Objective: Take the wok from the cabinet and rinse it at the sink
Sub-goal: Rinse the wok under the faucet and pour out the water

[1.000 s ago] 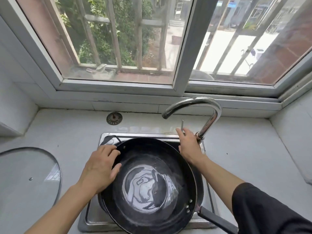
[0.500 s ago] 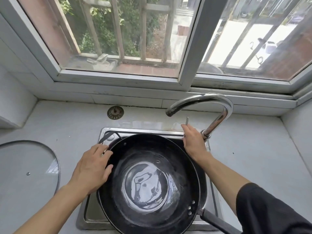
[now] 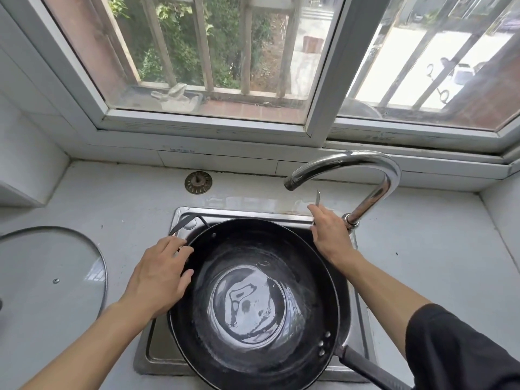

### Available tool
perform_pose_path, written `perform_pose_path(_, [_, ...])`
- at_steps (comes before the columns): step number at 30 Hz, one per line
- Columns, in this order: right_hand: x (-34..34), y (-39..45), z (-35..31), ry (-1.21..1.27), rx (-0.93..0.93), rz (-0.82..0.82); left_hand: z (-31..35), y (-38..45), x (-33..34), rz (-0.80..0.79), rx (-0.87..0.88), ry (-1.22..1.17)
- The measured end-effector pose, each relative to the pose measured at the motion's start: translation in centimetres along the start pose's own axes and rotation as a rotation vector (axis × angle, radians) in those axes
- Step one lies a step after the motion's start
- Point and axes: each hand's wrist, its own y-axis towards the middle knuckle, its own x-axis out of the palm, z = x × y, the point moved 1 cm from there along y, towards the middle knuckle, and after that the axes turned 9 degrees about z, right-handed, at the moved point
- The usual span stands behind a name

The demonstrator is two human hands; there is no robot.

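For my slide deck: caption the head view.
Left hand steadies wok in sink; right hand grips faucet lever.

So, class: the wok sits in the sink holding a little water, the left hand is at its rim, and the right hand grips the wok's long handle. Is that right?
Not quite. In the head view the right hand grips the tap lever, not the wok's long handle. The wok, sink, water and left hand are as stated.

A glass lid (image 3: 42, 274) lies flat on the white surface (image 3: 126, 209), well left of the sink strainer plug (image 3: 198, 182), which sits below the window frame (image 3: 202, 125).
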Motion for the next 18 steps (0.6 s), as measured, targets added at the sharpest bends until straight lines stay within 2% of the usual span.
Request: perform_pose_path(18, [0.46, -0.14, 0.22, -0.085, -0.084, -0.024, 0.21, -0.04, -0.04, 0.0, -0.011, 0.004])
